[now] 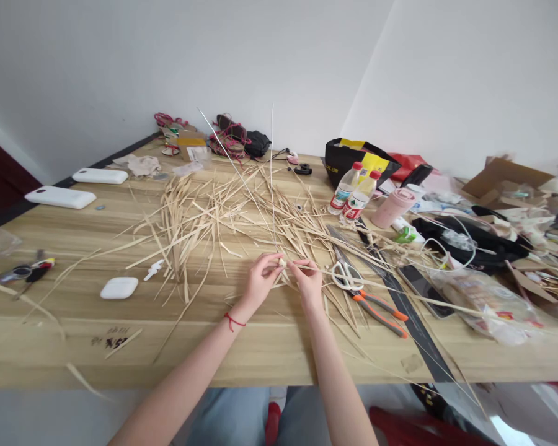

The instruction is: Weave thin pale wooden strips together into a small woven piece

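Both hands meet over the middle of a wooden table [270, 347]. My left hand [260, 280], with a red string at the wrist, pinches a small folded knot of pale straw strips [282, 262]. My right hand [309, 280] pinches the same piece from the other side, fingers closed. Thin strands rise from the knot toward the wall. A wide scatter of loose straw strips [204, 217] lies just beyond the hands.
White-handled scissors [346, 274] and orange-handled pliers [379, 306] lie right of my hands, beside a long black ruler [409, 316] and a phone [423, 288]. Two water bottles [353, 192], a pink cup, bags and boxes crowd the right. A white earbud case [119, 287] sits left.
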